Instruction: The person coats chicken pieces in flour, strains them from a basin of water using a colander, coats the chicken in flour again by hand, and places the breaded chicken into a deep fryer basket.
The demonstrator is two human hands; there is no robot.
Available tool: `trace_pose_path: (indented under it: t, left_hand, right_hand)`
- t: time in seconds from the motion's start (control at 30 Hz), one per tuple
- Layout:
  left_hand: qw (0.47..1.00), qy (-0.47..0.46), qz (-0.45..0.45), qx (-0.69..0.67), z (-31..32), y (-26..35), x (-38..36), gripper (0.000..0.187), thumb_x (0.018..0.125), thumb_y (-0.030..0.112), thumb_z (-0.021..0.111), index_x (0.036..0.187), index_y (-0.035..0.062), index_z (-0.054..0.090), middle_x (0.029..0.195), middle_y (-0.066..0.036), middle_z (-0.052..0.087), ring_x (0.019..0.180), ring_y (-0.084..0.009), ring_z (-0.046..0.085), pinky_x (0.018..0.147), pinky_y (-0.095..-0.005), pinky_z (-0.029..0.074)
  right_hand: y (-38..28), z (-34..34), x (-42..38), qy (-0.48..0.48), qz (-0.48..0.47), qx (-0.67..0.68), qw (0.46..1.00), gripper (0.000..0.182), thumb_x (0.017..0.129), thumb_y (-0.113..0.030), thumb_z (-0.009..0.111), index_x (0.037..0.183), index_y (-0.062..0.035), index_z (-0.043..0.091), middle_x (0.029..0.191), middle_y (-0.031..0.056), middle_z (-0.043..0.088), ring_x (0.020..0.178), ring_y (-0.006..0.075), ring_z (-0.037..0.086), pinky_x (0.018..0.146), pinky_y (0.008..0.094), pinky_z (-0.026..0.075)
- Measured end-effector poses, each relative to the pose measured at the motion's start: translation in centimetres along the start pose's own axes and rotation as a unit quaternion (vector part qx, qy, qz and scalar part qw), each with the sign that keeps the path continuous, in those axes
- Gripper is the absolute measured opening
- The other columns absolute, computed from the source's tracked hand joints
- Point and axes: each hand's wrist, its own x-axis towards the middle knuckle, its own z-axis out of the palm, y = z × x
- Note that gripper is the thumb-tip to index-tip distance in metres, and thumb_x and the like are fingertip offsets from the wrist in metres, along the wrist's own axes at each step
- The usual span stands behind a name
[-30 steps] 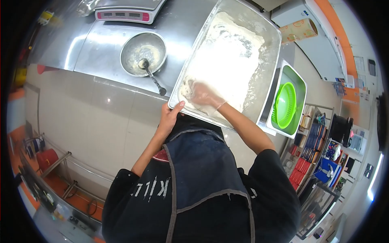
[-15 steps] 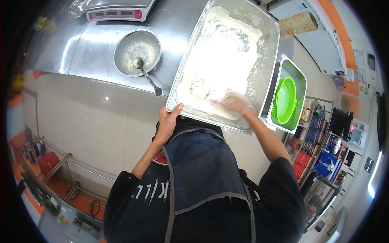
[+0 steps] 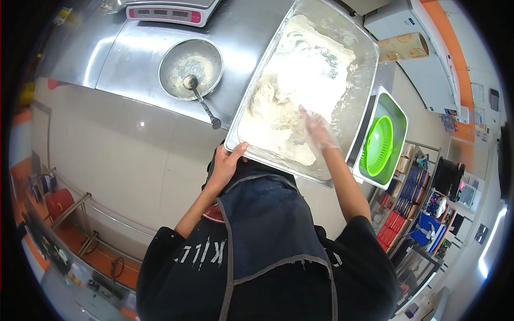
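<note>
A deep metal pan (image 3: 357, 115) of white flour (image 3: 316, 69) lies at a slant over the counter's front edge. At its near left corner my left hand (image 3: 227, 162) holds the rim, thumb on top. My right hand (image 3: 321, 132), in a clear plastic glove, is inside the pan over the flour's near right side. Its fingers point up and left, stretched out, with nothing seen in them. Left of the fingers, flour-covered lumps (image 3: 265, 99) sit in a disturbed heap; what they are I cannot make out. Glare washes out the middle of the flour.
On the steel counter (image 3: 128, 69) stand a metal bowl (image 3: 170, 67) with a dark-handled spoon (image 3: 203, 104) and a scale (image 3: 166, 14). Right of the pan are a green basket (image 3: 379, 144) in another metal pan and a cardboard roll (image 3: 404, 48).
My right hand has moved up slightly within the pan, and its fingers now point away from me. The lumps at the left show more heaped. My left hand keeps its hold.
</note>
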Motion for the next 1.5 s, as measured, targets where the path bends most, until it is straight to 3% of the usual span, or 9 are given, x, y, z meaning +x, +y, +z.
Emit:
trace_pose_path:
  t: [0.23, 0.47, 0.53, 0.63, 0.8, 0.87, 1.13, 1.3, 1.5]
  left_hand:
    - [1.0, 0.009, 0.01, 0.023, 0.2, 0.0, 0.1, 0.017, 0.084, 0.016, 0.054, 0.085, -0.0003, 0.057, 0.073, -0.002, 0.058, 0.061, -0.0075, 0.049, 0.056, -0.0226, 0.041]
    - [0.999, 0.025, 0.03, 0.011, 0.0, 0.6, 0.7, 0.018, 0.084, 0.018, 0.055, 0.088, 0.0001, 0.058, 0.074, -0.003, 0.059, 0.063, -0.0079, 0.051, 0.055, -0.0228, 0.042]
    - [0.999, 0.023, 0.029, 0.02, -0.2, 0.6, 0.6, 0.019, 0.084, 0.018, 0.055, 0.088, 0.0001, 0.058, 0.074, -0.003, 0.059, 0.064, -0.0079, 0.052, 0.055, -0.0229, 0.042]
    - [0.999, 0.027, 0.022, 0.039, -0.3, 0.9, 0.6, 0.019, 0.084, 0.018, 0.055, 0.088, 0.0, 0.058, 0.075, -0.003, 0.059, 0.064, -0.0077, 0.052, 0.056, -0.0228, 0.042]
    - [0.998, 0.016, 0.03, 0.053, -0.6, 0.7, 0.7, 0.019, 0.083, 0.018, 0.056, 0.087, -0.0004, 0.059, 0.074, -0.002, 0.06, 0.063, -0.0072, 0.052, 0.055, -0.0227, 0.042]
    - [0.998, 0.016, 0.03, 0.051, -0.6, 0.6, 0.5, 0.018, 0.083, 0.017, 0.056, 0.086, -0.0006, 0.059, 0.073, -0.002, 0.06, 0.063, -0.0071, 0.052, 0.055, -0.0226, 0.042]
    - [0.996, 0.004, 0.034, 0.082, -1.1, 0.6, 0.9, 0.02, 0.083, 0.019, 0.057, 0.082, -0.0007, 0.059, 0.07, -0.002, 0.059, 0.061, -0.0067, 0.052, 0.055, -0.0223, 0.042]
    - [0.997, 0.008, 0.033, 0.073, -1.2, 0.3, 0.9, 0.021, 0.082, 0.02, 0.057, 0.082, -0.0006, 0.059, 0.069, -0.002, 0.058, 0.061, -0.0066, 0.051, 0.055, -0.022, 0.041]
    - [0.997, 0.013, 0.018, 0.074, -1.7, -0.2, 1.4, 0.021, 0.082, 0.019, 0.058, 0.082, -0.0016, 0.06, 0.072, -0.001, 0.059, 0.064, -0.0058, 0.05, 0.058, -0.0219, 0.041]
  right_hand:
    - [-6.5, 7.7, 1.8, -0.062, -0.206, 0.211, 0.954, 0.04, 0.088, -0.038, 0.04, 0.113, -0.011, 0.055, 0.105, 0.0117, 0.059, 0.109, 0.0244, 0.046, 0.093, 0.0385, 0.034]
    - [-9.6, 2.6, 5.0, -0.08, 0.178, 0.577, 0.793, 0.036, 0.08, -0.029, 0.056, 0.099, 0.0018, 0.057, 0.093, 0.01, 0.058, 0.08, 0.0151, 0.053, 0.07, 0.0291, 0.043]
    - [-9.6, -0.7, 4.2, 0.126, -0.057, 0.42, 0.897, 0.055, 0.073, -0.044, 0.062, 0.1, 0.0032, 0.055, 0.082, 0.0117, 0.06, 0.072, 0.0215, 0.053, 0.067, 0.0336, 0.044]
    - [-8.7, -7.1, 6.3, 0.01, 0.079, -0.018, 0.997, 0.073, 0.064, -0.058, 0.062, 0.103, 0.0037, 0.054, 0.087, 0.0151, 0.061, 0.082, 0.0244, 0.057, 0.073, 0.0353, 0.046]
    - [-5.8, -2.9, 10.5, 0.221, -0.434, -0.166, 0.857, 0.081, 0.058, -0.056, 0.068, 0.107, 0.0064, 0.05, 0.085, 0.0225, 0.058, 0.085, 0.0291, 0.059, 0.072, 0.0373, 0.049]
    - [-9.5, -2.2, 7.7, 0.012, -0.193, -0.275, 0.942, 0.079, 0.052, -0.045, 0.075, 0.106, 0.0072, 0.049, 0.084, 0.0212, 0.058, 0.08, 0.0297, 0.059, 0.068, 0.0371, 0.049]
    - [-10.7, -1.4, 3.5, -0.207, -0.132, -0.242, 0.939, 0.049, 0.07, -0.043, 0.058, 0.088, 0.0022, 0.059, 0.077, 0.0186, 0.06, 0.075, 0.0283, 0.06, 0.068, 0.0392, 0.047]
    - [-7.1, -5.0, 9.4, 0.038, -0.064, 0.001, 0.997, 0.05, 0.076, -0.042, 0.055, 0.109, -0.0042, 0.054, 0.101, 0.0165, 0.059, 0.09, 0.0289, 0.057, 0.086, 0.0412, 0.041]
    - [-12.2, -2.3, 8.3, -0.115, -0.13, -0.072, 0.982, 0.044, 0.076, -0.04, 0.049, 0.08, 0.0029, 0.06, 0.077, 0.0229, 0.059, 0.075, 0.034, 0.058, 0.072, 0.0405, 0.045]
